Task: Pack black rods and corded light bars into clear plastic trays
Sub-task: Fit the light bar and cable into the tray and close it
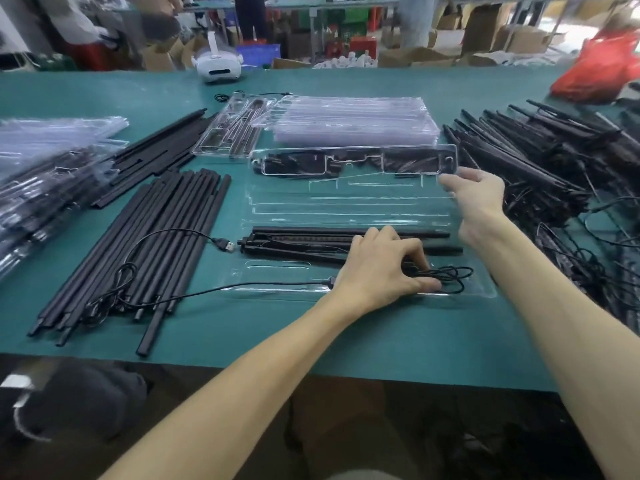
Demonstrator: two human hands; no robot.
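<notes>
Tray (346, 209) lies open mid-tabletop (277, 341), a black rod (311, 231) and a corded light bar (294, 244) laid in its near half.

- Left hand (377, 271): fingers curled down, bunching the cord coil (453, 278) into the tray's near-right pocket.
- Right hand (481, 202): fingertips pinching the right end of the tray's hinged lid (360, 161), which is raised along the tray's far edge.
- USB plug (223, 244) and a long cord loop hang out past the tray's left end, draped over the loose rods (156, 244) left of the tray.

Risks, as judged:
- If the lid comes down now, it likely traps the stray cord at the tray's rim and won't snap shut.
- Pulling the slack in could drag the loose rods.
- The light bar looks skewed in the tray and may not be seated.
- The coil may spring out once released.
</notes>
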